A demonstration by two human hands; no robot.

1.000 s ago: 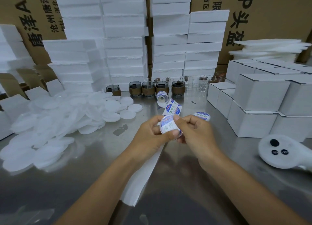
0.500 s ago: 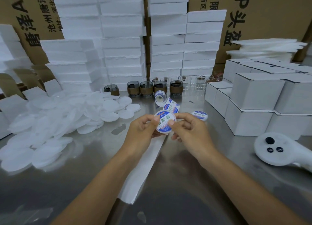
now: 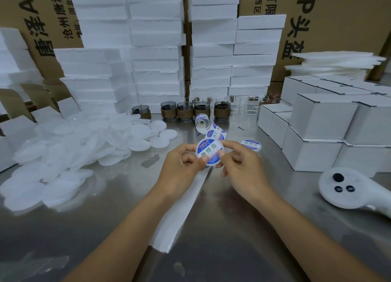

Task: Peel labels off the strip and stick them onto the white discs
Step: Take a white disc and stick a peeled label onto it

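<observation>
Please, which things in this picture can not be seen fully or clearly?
Head view only:
1. Labelled disc: the left hand and right hand cover its lower rim and its back.
2. Backing strip: the hands hide where it joins the label roll.
3. White device: cut off by the right edge.
4. Small print on the label: too small to read.
</observation>
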